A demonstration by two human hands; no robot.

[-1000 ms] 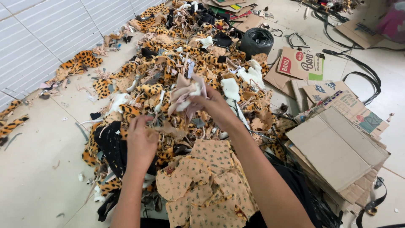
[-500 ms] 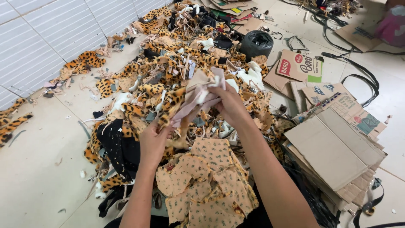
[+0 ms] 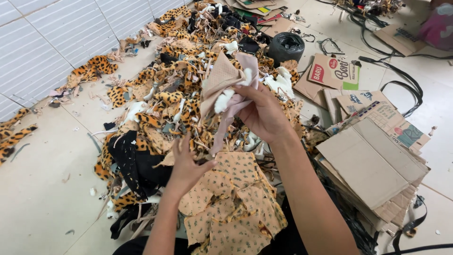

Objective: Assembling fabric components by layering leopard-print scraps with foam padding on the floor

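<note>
While right hand [image 3: 264, 115] grip pinches pink fabric scrap [image 3: 226, 82], left hand [image 3: 186, 163] open, leopard-print scraps [image 3: 174, 101] below

Right hand [image 3: 264, 113] raised, fingers pinched closed, left hand [image 3: 186, 163] lower, fingers spread, both forearms extended forward
</note>
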